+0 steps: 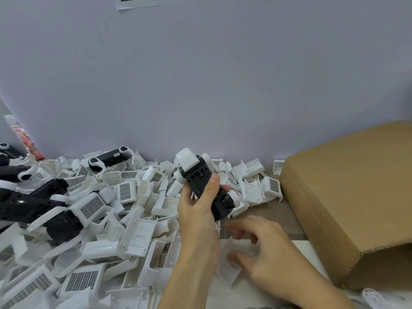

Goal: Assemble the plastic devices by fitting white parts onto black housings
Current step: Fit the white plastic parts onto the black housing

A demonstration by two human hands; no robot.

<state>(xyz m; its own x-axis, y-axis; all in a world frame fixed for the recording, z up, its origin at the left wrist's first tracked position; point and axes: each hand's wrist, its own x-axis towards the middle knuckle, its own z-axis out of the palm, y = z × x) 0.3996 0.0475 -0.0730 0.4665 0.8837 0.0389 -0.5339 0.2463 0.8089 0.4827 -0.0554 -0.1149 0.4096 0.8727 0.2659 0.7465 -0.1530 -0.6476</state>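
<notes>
Two bare forearms enter from the lower edge, each ending in a bare hand: left hand point(196, 206), right hand point(260, 248). No sleeve, glove, ring or watch shows. Fingernails are short and unpainted.

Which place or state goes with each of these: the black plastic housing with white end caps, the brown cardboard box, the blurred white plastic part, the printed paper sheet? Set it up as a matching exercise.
Things:
1. black plastic housing with white end caps
2. brown cardboard box
3. blurred white plastic part
4. printed paper sheet

Places or states:
A. on the wall at the top edge
B. held up by the left hand
C. lying on its side at the right
D. on the table under the right hand

Pairs: 1-B, 2-C, 3-D, 4-A
</notes>
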